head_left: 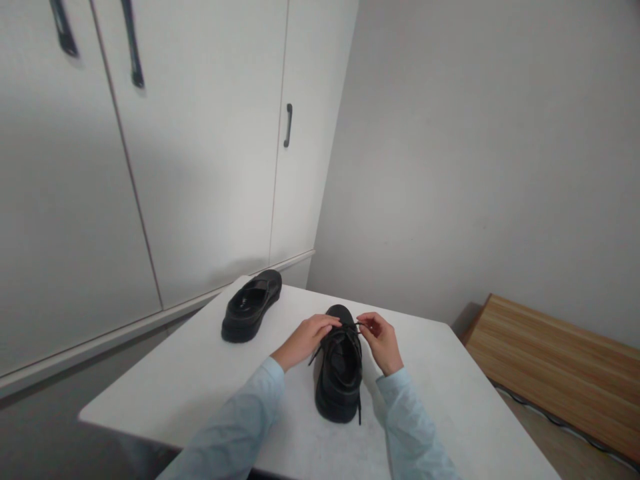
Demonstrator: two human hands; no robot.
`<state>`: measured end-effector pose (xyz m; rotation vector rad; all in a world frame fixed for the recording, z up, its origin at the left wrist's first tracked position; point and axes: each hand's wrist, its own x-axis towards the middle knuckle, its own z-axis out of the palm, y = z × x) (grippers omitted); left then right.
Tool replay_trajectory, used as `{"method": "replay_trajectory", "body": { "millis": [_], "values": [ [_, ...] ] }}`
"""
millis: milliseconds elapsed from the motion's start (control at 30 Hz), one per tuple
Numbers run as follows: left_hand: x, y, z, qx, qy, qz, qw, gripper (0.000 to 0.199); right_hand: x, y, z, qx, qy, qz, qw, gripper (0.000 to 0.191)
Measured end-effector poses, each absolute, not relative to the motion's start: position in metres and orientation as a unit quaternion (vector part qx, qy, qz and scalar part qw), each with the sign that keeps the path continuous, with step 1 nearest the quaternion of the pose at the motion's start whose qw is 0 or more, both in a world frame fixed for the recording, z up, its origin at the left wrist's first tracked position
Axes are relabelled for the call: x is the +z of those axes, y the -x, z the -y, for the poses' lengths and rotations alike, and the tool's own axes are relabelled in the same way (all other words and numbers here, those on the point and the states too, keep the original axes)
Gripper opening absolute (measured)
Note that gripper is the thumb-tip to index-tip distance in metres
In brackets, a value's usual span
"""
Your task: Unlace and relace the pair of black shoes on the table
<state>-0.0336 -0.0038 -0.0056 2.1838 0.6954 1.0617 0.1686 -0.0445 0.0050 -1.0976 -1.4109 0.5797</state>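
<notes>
A black lace-up shoe (339,393) stands upright on the white table (425,420), its toe pointing away from me. My right hand (381,339) pinches a loop of the black shoelace (354,326) on the shoe's right side. Over the laces from the left comes my left hand (313,337), its fingertips together at the knot area; what lies under them is too small to be certain, though it seems to be lace. One lace end hangs at the shoe's left, another down its right side near the heel.
A second black shoe (250,307) sits at the table's far left, near the white cabinet (210,167) with dark handles. A grey wall (475,147) rises behind the table. To the right is a low wood-grain board or bench (555,367), with a cable along its lower edge.
</notes>
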Motion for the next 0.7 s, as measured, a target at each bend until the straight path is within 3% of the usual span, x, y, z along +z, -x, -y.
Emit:
{"method": "replay_trajectory", "body": {
  "millis": [200,700],
  "values": [
    [-0.007,0.034,0.003,0.398,-0.828,-0.259,0.297,0.030,0.007,-0.174,0.046,0.154,0.511,0.682,0.500,0.016],
    [-0.008,0.033,0.002,0.398,-0.827,-0.258,0.301,0.030,-0.008,-0.182,0.038,0.084,0.527,0.702,0.470,0.008]
  ]
}}
